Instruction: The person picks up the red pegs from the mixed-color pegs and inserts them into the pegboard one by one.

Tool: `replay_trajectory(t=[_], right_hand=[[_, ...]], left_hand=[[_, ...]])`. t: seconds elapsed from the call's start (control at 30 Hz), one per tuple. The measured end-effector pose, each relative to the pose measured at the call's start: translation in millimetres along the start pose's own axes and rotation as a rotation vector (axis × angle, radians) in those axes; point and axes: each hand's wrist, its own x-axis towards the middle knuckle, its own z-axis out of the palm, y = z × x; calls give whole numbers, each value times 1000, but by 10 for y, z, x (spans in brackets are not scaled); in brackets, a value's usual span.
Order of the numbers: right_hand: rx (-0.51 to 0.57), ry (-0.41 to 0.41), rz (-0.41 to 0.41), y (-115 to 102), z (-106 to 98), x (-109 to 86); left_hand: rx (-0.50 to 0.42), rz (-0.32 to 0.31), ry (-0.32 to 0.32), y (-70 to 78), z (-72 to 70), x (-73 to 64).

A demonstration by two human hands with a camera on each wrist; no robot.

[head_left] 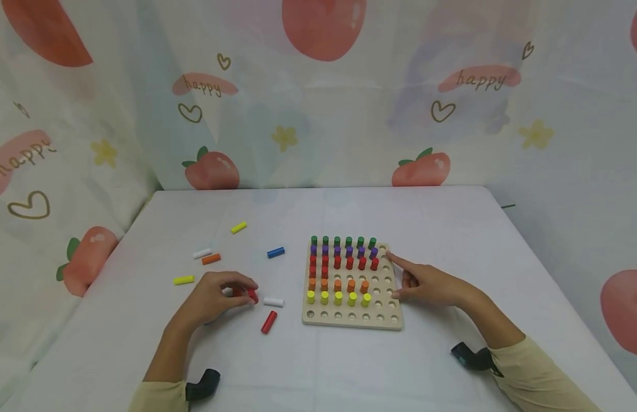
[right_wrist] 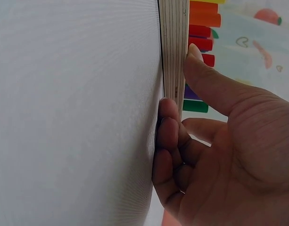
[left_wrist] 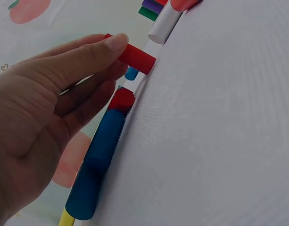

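In the left wrist view, my left hand (left_wrist: 64, 89) pinches a red peg (left_wrist: 139, 60) between thumb and fingers, tilted just over the table. Two blue pegs (left_wrist: 105, 136) and another red peg (left_wrist: 121, 100) show beneath that hand, mostly hidden from the head view. My right hand (head_left: 434, 283) holds the wooden pegboard (head_left: 349, 321) by its right side: index fingertip at the far right corner, thumb on the edge, other fingers curled. On the board stand rows of green (head_left: 337, 241), purple (head_left: 349, 251), red (head_left: 349, 263), orange (head_left: 337, 284) and yellow pegs (head_left: 338, 298).
Near the left hand lie a white peg (head_left: 273, 302) and a red peg (head_left: 269, 322). Farther back are a blue peg (head_left: 276, 252), an orange peg (head_left: 212, 259), another white peg (head_left: 202, 253) and two yellow pegs (head_left: 184, 280). A printed curtain (head_left: 318, 114) hangs behind the white table (head_left: 349, 372).
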Motion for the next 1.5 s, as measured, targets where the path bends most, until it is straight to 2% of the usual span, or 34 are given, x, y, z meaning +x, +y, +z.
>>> replay_trajectory(t=[0.13,0.23,0.57,0.83,1.1,1.3,1.5], right_hand=[[-7,0,-1,7,-5,7],[-10,1,8,13,-9,8],[-21,-4,6,54,-16,21],[-25,-8,14,53,-20,22],[-16,-7,36,42,-18,19],[-5,-22,33,47,-18,16],[-11,-34,23,60,-46,39]], left_hand=[[17,-34,-9,-8,-2,5],[19,-33,-12,-16,-1,8],[-10,35,-18,-14,-26,21],[-78,77,42,67,-110,62],[32,60,60,134,-112,202],[-5,75,45,202,-103,326],[-42,118,28,271,-42,466]])
